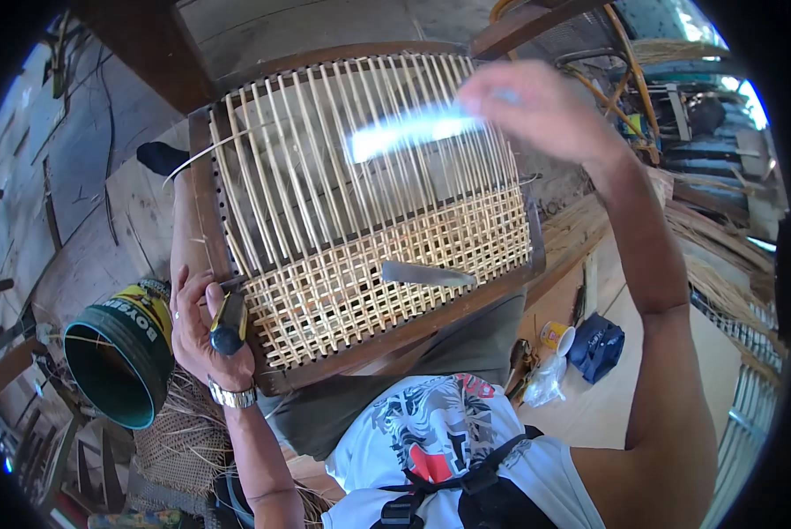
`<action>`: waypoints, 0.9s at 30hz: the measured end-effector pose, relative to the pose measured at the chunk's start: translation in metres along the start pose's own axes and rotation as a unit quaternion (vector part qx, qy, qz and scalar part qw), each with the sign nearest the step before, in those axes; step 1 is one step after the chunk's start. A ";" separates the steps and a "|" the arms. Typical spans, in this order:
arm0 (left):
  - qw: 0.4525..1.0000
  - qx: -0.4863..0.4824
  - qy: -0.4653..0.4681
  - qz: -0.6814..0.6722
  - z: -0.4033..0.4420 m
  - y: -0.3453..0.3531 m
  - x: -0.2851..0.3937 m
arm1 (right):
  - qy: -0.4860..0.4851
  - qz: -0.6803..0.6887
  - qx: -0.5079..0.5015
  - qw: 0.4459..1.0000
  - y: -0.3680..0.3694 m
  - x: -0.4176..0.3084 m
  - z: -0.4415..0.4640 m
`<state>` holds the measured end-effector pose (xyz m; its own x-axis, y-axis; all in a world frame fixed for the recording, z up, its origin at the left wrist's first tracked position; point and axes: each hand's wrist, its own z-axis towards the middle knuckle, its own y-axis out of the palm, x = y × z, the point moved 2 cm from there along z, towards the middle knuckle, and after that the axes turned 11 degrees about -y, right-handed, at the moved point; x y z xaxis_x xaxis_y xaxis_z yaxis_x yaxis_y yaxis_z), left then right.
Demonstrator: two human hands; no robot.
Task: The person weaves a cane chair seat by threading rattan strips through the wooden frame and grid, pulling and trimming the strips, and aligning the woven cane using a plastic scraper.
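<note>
A wooden chair frame [395, 316] with a cane panel lies across my lap. Its near part is a tight woven cane grid [386, 264]; farther off, only parallel cane strands [307, 167] span the frame. My left hand [203, 328], wearing a metal watch, is closed around the yellow-and-black handle of a screwdriver-like tool [230, 323] at the frame's left edge; its tip is hidden. Above the far right strands, my right hand [536, 108] is blurred, with a bright flat strip [408, 134] extending left from its fingers. A flat metal strip [426, 273] rests on the weave.
Left of the frame, a dark green bucket [113, 361] lies tipped with its mouth toward me. On the right are a yellow cup [557, 337], a clear plastic bag [545, 381] and a dark blue packet [596, 346]. A loose cane end [197, 157] sticks out left.
</note>
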<state>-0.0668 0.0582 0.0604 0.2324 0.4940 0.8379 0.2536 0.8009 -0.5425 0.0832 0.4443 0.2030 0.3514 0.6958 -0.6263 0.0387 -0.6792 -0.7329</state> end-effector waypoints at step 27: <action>0.997 -0.027 -0.020 -0.063 -0.004 0.002 -0.009 | 0.010 -0.037 0.072 0.997 -0.020 -0.011 -0.038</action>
<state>-0.0647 0.0535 0.0516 0.1587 0.4048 0.9005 0.3284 0.8385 -0.4348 0.1137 0.4413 0.2344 0.3705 0.7369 -0.5654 -0.0699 -0.5849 -0.8081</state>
